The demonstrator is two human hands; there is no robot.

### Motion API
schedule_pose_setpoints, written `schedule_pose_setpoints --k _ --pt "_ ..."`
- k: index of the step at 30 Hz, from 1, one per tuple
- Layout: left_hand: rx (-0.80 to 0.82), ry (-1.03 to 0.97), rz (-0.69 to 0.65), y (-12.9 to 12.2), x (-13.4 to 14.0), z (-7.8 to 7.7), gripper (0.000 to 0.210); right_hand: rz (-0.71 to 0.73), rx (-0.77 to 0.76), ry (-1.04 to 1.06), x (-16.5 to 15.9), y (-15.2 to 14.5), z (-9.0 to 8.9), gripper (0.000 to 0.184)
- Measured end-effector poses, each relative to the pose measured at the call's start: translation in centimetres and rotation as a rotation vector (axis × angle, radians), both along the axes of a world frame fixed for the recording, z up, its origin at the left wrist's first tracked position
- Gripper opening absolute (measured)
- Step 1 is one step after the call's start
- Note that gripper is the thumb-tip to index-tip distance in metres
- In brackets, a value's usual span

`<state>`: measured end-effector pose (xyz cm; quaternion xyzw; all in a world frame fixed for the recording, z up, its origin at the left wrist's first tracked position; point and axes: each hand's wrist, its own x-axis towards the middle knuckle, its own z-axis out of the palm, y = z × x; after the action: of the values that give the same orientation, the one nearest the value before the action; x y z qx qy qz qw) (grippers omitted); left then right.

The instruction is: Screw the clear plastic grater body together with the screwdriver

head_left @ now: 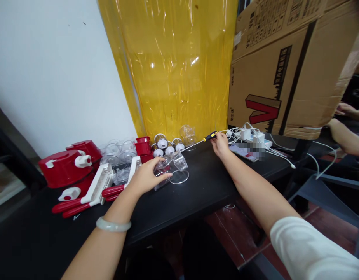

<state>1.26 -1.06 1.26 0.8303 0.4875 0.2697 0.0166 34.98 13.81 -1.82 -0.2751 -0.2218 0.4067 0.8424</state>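
My right hand [220, 144] is closed on the end of a screwdriver [211, 136] with a black and yellow handle. Its thin metal shaft points left, its tip close above a clear plastic cup-like part [179, 160]. Around that clear plastic piece curl the thumb and fingers of my left hand [147, 174], which wears a pale bangle [113, 224] at the wrist. A wide transparent rim of the piece faces me; the palm side of the grip is partly hidden. Just behind stand several metal-and-white drums [161, 140] and a red plastic container [143, 146].
Red housings [64, 167], white frames with red handles [98, 184] and clear bowls [120, 151] crowd the black table's [197, 194] left. On the right lie a phone [244, 152], chargers and white cables [251, 134]. A large carton [284, 74] leans behind; another person's arm [347, 136] shows far right.
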Motion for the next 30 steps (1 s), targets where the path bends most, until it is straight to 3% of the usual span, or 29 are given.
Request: schedule_pose_setpoints --k 5,12,20,26,30 --pt "-0.003 0.000 0.001 0.05 -0.02 -0.03 0.063 0.038 -0.010 -0.017 0.13 -0.24 -0.04 0.013" --pt "0.000 -0.002 -0.002 0.14 -0.04 -0.10 0.064 -0.038 -0.014 -0.059 -0.18 0.00 -0.26 0.033" --pt "0.000 -0.007 -0.005 -0.04 0.02 0.05 0.065 0.064 0.034 -0.011 -0.10 0.49 -0.20 0.021" --pt "0.005 -0.001 -0.008 0.05 -0.03 0.00 0.063 -0.008 0.125 -0.021 -0.55 0.06 -0.04 0.039" --pt "-0.007 0.001 -0.003 0.02 0.01 0.03 0.063 0.044 0.095 -0.033 -0.66 -0.11 -0.08 0.033"
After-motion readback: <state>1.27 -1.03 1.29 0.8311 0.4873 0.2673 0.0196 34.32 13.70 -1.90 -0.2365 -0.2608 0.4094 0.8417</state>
